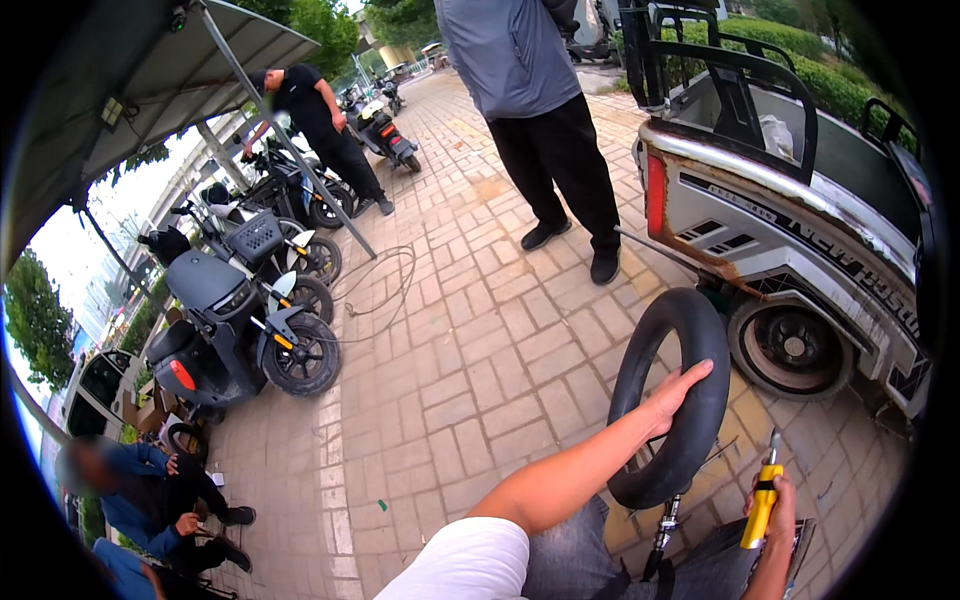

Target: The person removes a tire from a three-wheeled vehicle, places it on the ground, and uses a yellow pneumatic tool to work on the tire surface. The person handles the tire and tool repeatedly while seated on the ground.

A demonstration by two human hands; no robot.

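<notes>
A plump black inner tube (703,330) stands upright in front of me, filled out to a round ring. My left hand (680,398) reaches through its middle and grips the right side of the ring, thumb and fingers around the rubber. Below the tube, a slim metal fitting (667,520) runs down toward my lap; I cannot tell whether it is joined to the tube. Lower right, my right hand (779,505) is closed around a yellow-bodied hand tool (762,505) with a black band and a pointed metal tip facing up. Its exact kind does not show.
A rusty white cargo tricycle (790,225) stands close on the right, its wheel (792,345) beside the tube. A person (540,110) stands ahead. Parked scooters (235,320), a canopy pole (290,140), a thin looped cable (405,280) and a seated person (150,500) are to the left.
</notes>
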